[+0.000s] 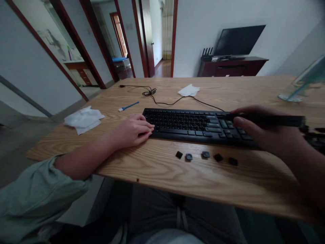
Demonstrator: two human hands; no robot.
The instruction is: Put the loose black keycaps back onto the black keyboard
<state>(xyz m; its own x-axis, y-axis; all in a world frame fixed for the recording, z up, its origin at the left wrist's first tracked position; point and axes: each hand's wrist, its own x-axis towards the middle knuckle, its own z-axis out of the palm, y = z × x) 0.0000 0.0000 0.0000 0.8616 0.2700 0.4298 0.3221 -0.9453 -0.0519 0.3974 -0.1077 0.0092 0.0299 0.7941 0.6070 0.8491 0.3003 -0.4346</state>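
A black wired keyboard [188, 124] lies across the wooden table [162, 176]. My left hand [133, 130] rests on the table with its fingers closed against the keyboard's left end. Over the keyboard's right part, my right hand [264, 130] grips a long, flat black bar-shaped object [276, 120] that points to the right. Several loose black keycaps [205, 156] sit in a row on the table in front of the keyboard.
A small blue brush [128, 107] and crumpled white tissues [83, 119] lie at the left. Another tissue [188, 90] lies behind the keyboard beside its cable [165, 100]. A fan base [302, 84] stands at the far right. A TV [238, 40] stands beyond.
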